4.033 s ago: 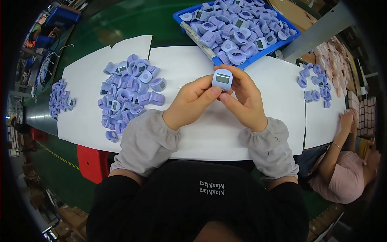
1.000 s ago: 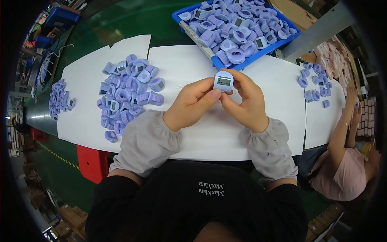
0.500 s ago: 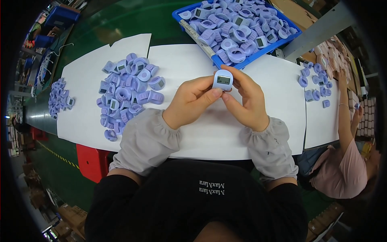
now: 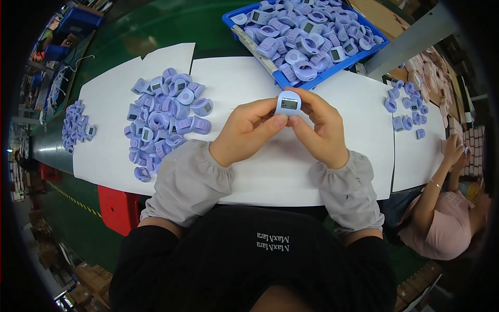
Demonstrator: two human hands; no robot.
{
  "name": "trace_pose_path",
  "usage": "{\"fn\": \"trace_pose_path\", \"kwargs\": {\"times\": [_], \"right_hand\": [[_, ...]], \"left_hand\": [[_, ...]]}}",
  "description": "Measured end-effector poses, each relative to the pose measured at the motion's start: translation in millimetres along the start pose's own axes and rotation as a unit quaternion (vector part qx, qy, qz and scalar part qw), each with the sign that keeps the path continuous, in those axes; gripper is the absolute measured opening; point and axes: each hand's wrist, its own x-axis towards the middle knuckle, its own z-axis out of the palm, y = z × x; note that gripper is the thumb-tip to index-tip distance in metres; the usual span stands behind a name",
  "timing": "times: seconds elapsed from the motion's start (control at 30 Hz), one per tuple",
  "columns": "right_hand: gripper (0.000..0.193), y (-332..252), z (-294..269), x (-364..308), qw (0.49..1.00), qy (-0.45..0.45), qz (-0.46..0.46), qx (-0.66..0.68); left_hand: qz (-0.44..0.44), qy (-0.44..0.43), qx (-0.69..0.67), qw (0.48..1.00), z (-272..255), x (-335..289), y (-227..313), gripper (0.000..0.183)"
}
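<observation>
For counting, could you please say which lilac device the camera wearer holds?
The device between left hand and right hand; those in blue tray and larger pile lie unheld.

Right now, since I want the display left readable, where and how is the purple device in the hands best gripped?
Likely the side edges, from left and right, thumbs low, as the left hand and right hand hold the purple device. Its display sits mid-face, turned toward the camera, so an edge grip leaves it uncovered. The back is hidden.
</observation>
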Motion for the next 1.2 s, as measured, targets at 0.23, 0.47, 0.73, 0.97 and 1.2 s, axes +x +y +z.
{"fn": "trace_pose_path", "kwargs": {"times": [0.23, 0.47, 0.73, 0.97, 1.2], "right_hand": [[0.041, 0, -2, 1, 1.0, -0.011, -0.012, -0.008], [0.039, 1, 4, 2, 0.999, 0.037, -0.021, 0.017], [0.038, 1, 2, 1, 0.999, 0.029, -0.011, 0.023], [0.048, 1, 7, 1, 1.0, 0.009, -0.012, 0.01], [0.049, 6, 7, 0, 0.997, 0.036, -0.024, -0.063]], "left_hand": [[0.0, -0.028, 0.012, 1.0, -7, 0, 0, 0.038], [0.016, -0.036, 0.017, 0.999, -6, 1, 0, 0.039], [0.018, -0.03, 0.027, 0.999, -4, 1, 3, 0.038], [-0.003, -0.033, 0.046, 0.998, -10, 1, 2, 0.038], [-0.01, -0.031, 0.011, 0.999, -5, 0, 1, 0.04]]}}
